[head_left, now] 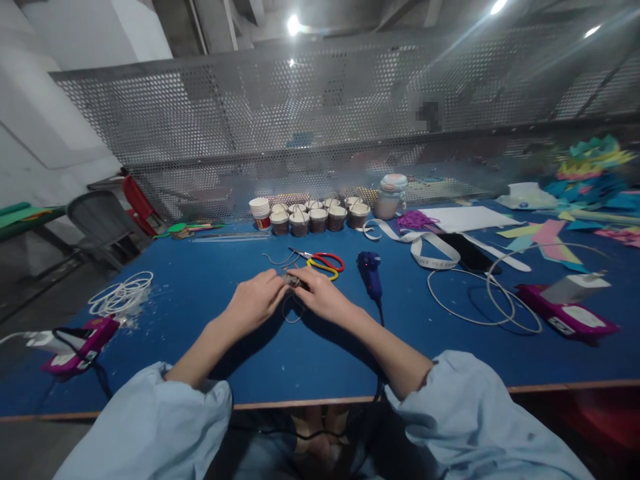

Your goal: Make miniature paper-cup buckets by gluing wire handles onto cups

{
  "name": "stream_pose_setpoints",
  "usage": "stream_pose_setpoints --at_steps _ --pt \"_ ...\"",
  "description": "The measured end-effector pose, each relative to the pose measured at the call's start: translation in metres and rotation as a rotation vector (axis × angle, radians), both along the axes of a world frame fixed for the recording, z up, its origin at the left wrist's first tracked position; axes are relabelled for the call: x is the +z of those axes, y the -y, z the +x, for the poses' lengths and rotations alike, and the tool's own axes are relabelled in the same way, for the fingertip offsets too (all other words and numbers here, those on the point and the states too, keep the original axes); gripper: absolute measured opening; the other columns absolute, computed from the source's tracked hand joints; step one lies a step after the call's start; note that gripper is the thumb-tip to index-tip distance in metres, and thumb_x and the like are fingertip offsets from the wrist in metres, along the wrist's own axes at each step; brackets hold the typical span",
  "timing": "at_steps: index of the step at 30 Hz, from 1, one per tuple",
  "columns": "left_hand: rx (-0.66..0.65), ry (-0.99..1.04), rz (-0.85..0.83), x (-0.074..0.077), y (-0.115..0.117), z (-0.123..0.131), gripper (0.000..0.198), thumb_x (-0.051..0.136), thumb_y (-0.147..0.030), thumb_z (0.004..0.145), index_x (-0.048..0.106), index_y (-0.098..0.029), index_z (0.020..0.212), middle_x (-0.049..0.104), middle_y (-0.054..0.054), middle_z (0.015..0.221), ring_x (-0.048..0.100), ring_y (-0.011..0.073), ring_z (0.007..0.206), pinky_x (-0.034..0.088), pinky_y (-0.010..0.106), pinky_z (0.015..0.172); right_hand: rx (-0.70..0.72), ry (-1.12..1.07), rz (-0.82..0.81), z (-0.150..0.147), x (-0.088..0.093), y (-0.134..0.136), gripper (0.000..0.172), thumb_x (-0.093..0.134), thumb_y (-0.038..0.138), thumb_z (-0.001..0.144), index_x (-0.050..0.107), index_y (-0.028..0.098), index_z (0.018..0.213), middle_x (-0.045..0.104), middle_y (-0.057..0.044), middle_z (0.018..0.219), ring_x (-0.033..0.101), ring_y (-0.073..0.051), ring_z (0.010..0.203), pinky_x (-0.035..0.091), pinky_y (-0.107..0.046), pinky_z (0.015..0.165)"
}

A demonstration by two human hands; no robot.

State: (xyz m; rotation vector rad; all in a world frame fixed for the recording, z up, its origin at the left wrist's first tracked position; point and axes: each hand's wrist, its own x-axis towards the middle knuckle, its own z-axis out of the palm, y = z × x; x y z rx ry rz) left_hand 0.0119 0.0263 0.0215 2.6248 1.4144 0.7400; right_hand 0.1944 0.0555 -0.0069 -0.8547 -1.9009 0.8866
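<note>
My left hand [254, 299] and my right hand [323, 293] meet over the middle of the blue table, fingertips closed around a small grey-brown bundle of cord [295, 281]. Its exact shape is mostly hidden by my fingers. One thin strand curls out behind the hands, and a thin loop [293, 322] hangs below them. Just beyond my right hand lie scissors [327, 265] with red and yellow handles. A blue hot glue gun [370, 275] rests farther right, its cable running toward the table's front edge.
Small brown-sided cups [318, 220] with handles line the back, beside stacked paper cups [259, 212] and a lidded jar [391, 197]. White ribbon [434, 252], a black phone [467, 252] and a purple power strip [570, 313] lie right. Coiled white cord [121, 293] and another power strip [85, 347] lie left.
</note>
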Motion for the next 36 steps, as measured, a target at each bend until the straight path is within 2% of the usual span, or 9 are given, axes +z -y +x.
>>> stream_pose_setpoints --at_steps 5,9,14,16,21,24,27,32,36 --pt "-0.093 0.388 -0.321 0.02 -0.024 -0.015 0.019 0.064 -0.033 0.08 0.068 -0.017 0.069 0.06 0.002 0.068 0.052 0.014 0.066 0.039 0.024 0.065 0.175 -0.021 -0.112 0.005 0.01 0.004 0.023 0.06 0.014 0.079 0.069 0.018 0.1 0.066 -0.004 0.087 0.059 -0.018 0.082 0.045 -0.034 0.081" --pt "-0.015 0.664 -0.523 0.008 -0.036 -0.012 0.029 0.068 -0.043 0.072 0.064 -0.014 0.066 0.058 0.0 0.058 0.048 0.0108 0.052 0.036 0.022 0.052 0.275 -0.104 -0.284 0.007 0.013 0.002 0.026 0.059 0.033 0.081 0.064 0.015 0.1 0.063 -0.002 0.071 0.059 -0.015 0.06 0.047 -0.027 0.055" --pt "0.07 0.739 -0.468 -0.023 -0.031 0.008 0.033 0.053 -0.046 0.081 0.061 -0.015 0.073 0.043 -0.006 0.049 0.032 0.0077 0.04 0.028 0.021 0.043 0.148 -0.272 -0.335 -0.002 0.004 -0.003 0.032 0.053 0.049 0.083 0.054 0.018 0.092 0.06 -0.002 0.072 0.06 -0.013 0.06 0.052 -0.029 0.06" --pt "0.089 0.705 -0.41 -0.029 -0.022 0.015 0.029 0.051 -0.041 0.084 0.063 -0.016 0.073 0.047 -0.003 0.053 0.038 0.0099 0.045 0.031 0.022 0.047 0.042 -0.293 -0.317 -0.004 0.0 -0.007 0.029 0.051 0.047 0.086 0.051 0.019 0.091 0.058 -0.001 0.072 0.058 -0.013 0.059 0.051 -0.029 0.059" --pt "0.034 0.541 -0.288 -0.017 -0.003 0.013 0.01 0.065 -0.028 0.076 0.07 -0.02 0.073 0.059 0.003 0.072 0.052 0.0158 0.069 0.039 0.025 0.066 -0.119 -0.201 -0.218 0.005 0.0 -0.01 0.007 0.062 0.017 0.076 0.056 0.019 0.079 0.057 -0.001 0.075 0.054 -0.015 0.073 0.045 -0.026 0.067" --pt "-0.022 0.396 -0.215 -0.001 -0.007 0.001 0.011 0.065 -0.03 0.077 0.071 -0.021 0.073 0.057 0.002 0.071 0.05 0.015 0.067 0.038 0.025 0.065 0.019 -0.101 -0.218 0.012 0.009 -0.005 0.012 0.064 0.007 0.068 0.063 0.018 0.072 0.06 0.001 0.071 0.054 -0.015 0.074 0.043 -0.026 0.07" --pt "-0.08 0.438 -0.319 0.009 -0.019 -0.01 0.016 0.068 -0.034 0.074 0.071 -0.019 0.068 0.061 0.002 0.068 0.052 0.0151 0.066 0.04 0.025 0.064 0.214 -0.046 -0.279 0.015 0.017 0.001 0.014 0.068 0.014 0.069 0.069 0.017 0.083 0.063 0.003 0.066 0.058 -0.013 0.063 0.046 -0.025 0.063" --pt "-0.01 0.555 -0.354 -0.004 -0.028 -0.005 0.033 0.051 -0.041 0.085 0.071 -0.015 0.079 0.05 -0.002 0.049 0.039 0.0111 0.046 0.031 0.023 0.048 0.118 -0.171 -0.297 0.007 0.015 -0.003 0.026 0.053 0.03 0.086 0.057 0.015 0.108 0.065 -0.003 0.083 0.063 -0.013 0.067 0.053 -0.028 0.065" --pt "-0.013 0.553 -0.292 -0.019 -0.019 0.009 0.021 0.06 -0.035 0.08 0.072 -0.018 0.077 0.063 0.003 0.069 0.051 0.0159 0.064 0.038 0.026 0.064 -0.111 -0.189 -0.236 0.003 0.004 -0.011 0.019 0.056 0.027 0.083 0.058 0.017 0.098 0.062 -0.003 0.084 0.059 -0.015 0.073 0.049 -0.029 0.069"
